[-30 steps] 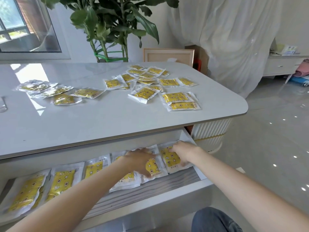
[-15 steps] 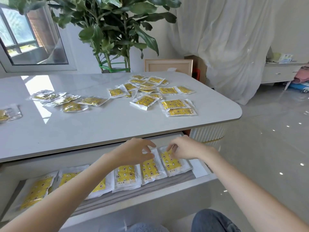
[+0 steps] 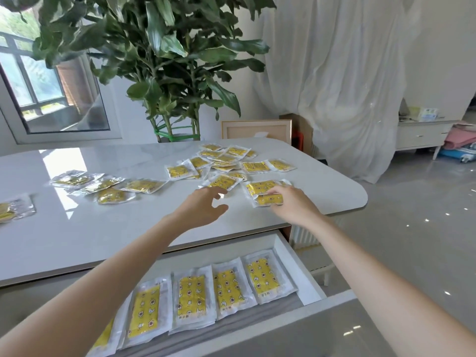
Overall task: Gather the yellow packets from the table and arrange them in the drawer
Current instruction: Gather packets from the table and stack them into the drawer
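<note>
Several yellow packets in clear wrappers lie scattered on the white table (image 3: 128, 228), most in a heap (image 3: 224, 161) at the back right, a few (image 3: 103, 185) at the left. My right hand (image 3: 291, 204) rests on the nearest packet (image 3: 269, 199), fingers curled onto it. My left hand (image 3: 203, 207) hovers open beside it, fingertips close to another packet (image 3: 222, 181). Below the tabletop, the open drawer (image 3: 291, 256) holds a row of packets (image 3: 229, 286) laid side by side.
A large potted plant (image 3: 164, 60) stands behind the table. A white curtain (image 3: 347, 86) hangs at the right, with a low cabinet (image 3: 419, 134) beyond it. One more packet (image 3: 13, 210) lies at the table's far left edge. Glossy floor stretches to the right.
Both hands have left the drawer and risen over the tabletop. The right hand now lies on a packet near the table's right end; the view has tilted upward.
</note>
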`<move>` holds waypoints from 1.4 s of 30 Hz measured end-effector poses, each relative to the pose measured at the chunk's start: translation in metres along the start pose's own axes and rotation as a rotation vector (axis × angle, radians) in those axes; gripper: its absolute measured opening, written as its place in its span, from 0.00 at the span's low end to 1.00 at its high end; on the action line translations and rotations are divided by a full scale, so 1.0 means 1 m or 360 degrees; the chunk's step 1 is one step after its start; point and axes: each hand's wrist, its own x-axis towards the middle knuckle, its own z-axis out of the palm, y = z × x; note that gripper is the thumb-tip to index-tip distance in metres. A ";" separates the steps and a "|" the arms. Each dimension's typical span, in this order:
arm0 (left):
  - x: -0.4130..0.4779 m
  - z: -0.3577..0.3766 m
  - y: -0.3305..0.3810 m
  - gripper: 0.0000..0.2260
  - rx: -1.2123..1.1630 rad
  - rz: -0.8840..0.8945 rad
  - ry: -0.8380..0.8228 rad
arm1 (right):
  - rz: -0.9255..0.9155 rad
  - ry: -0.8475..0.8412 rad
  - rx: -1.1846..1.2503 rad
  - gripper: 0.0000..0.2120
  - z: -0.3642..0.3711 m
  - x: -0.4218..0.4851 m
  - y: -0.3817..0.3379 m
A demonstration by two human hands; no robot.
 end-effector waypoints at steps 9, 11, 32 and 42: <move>0.065 0.023 -0.020 0.28 0.0111 -0.0080 0.0067 | 0.0093 -0.0371 -0.0257 0.30 0.020 0.048 0.023; 0.082 0.030 -0.025 0.29 0.0131 -0.0108 0.0055 | 0.0051 -0.0392 -0.0238 0.28 0.027 0.049 0.025; 0.061 0.008 -0.090 0.17 0.0096 -0.0383 0.0206 | -0.0394 -0.0324 0.0003 0.19 0.036 0.036 -0.039; 0.056 -0.005 -0.104 0.13 -0.0229 -0.0659 0.0194 | -0.0112 -0.0972 0.0030 0.41 0.037 0.095 -0.078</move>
